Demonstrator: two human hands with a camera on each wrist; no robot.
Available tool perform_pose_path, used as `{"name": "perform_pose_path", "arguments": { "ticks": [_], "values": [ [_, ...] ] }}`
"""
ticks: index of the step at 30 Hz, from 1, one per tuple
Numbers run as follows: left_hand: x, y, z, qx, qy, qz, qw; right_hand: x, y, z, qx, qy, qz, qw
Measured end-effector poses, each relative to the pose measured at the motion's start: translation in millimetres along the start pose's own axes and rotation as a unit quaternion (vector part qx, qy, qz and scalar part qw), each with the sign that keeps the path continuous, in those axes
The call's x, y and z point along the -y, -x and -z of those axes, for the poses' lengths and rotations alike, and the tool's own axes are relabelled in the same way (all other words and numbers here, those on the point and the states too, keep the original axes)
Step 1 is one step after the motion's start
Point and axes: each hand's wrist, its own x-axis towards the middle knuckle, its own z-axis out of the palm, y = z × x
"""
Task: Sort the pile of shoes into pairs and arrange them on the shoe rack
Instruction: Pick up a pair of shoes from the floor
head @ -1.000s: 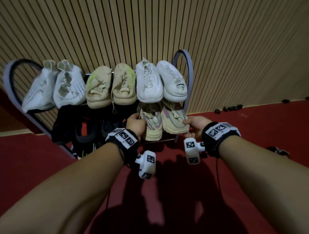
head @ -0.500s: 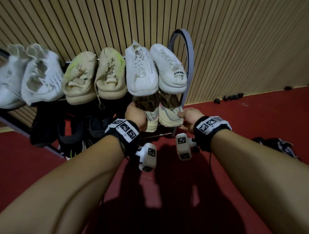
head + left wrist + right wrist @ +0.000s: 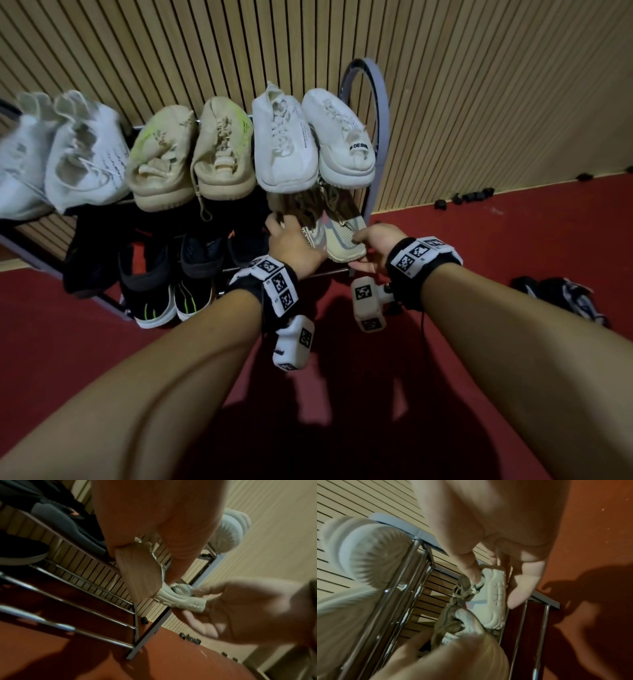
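**Head view: both hands on the beige pair at the rack's right end**

Head camera looks down on a shoe rack [image 3: 381,113] standing against a slatted wooden wall [image 3: 479,85] on a red floor [image 3: 513,240]. On the top tier sit three pairs side by side: white sneakers [image 3: 82,161] at the left, tan sneakers with a neon streak [image 3: 191,157] in the middle, and white knit sneakers [image 3: 308,144] at the right. Black sneakers [image 3: 164,284] fill the lower tier's left and middle.

At the right end of the lower tier lies the beige mesh pair. The left hand [image 3: 291,245] grips the left beige shoe [image 3: 139,572], thumb and fingers curled round it; the left wrist view shows its ribbed sole. The right hand [image 3: 373,241] holds the right beige shoe [image 3: 344,236] at its outer edge, thumb on the upper and fingers [image 3: 524,582] under the sole, as the right wrist view shows. The two shoes lie just beside each other, beneath the white knit pair.

A dark shoe [image 3: 561,298] lies on the floor to the right, well apart from the rack.
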Motion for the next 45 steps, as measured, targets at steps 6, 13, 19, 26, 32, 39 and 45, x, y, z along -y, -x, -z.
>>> {"name": "perform_pose_path", "arguments": {
  "ticks": [6,13,19,26,32,39,45],
  "values": [
    [9.3,5.5,-4.5,-0.012,-0.175,-0.052,0.983,-1.2,8.1,-3.8,-0.015,0.015,0.004,1.000],
    [14.5,-1.1,-0.3,-0.046,-0.242,-0.081,0.966,-0.8,2.8,-4.6,0.007,-0.072,-0.002,0.997],
    [18.5,-11.0,10.6,-0.039,-0.069,-0.071,0.994,-1.8,1.9,-7.8,0.038,-0.189,-0.017,0.981],
    [14.3,-12.9,18.7,-0.037,-0.001,-0.049,0.998,4.9,5.1,-16.6,0.054,-0.299,-0.007,0.953],
    [16.5,-12.2,12.9,-0.026,-0.120,-0.059,0.991,4.1,6.4,-23.2,0.043,-0.270,-0.019,0.962],
    [24.7,-13.4,7.7,-0.019,-0.196,-0.078,0.977,1.1,-6.7,-21.9,-0.005,-0.101,-0.061,0.993],
    [28.5,-13.3,9.2,-0.002,-0.249,-0.094,0.964,3.2,-13.6,-26.2,-0.083,0.052,-0.057,0.994]
  ]
}}
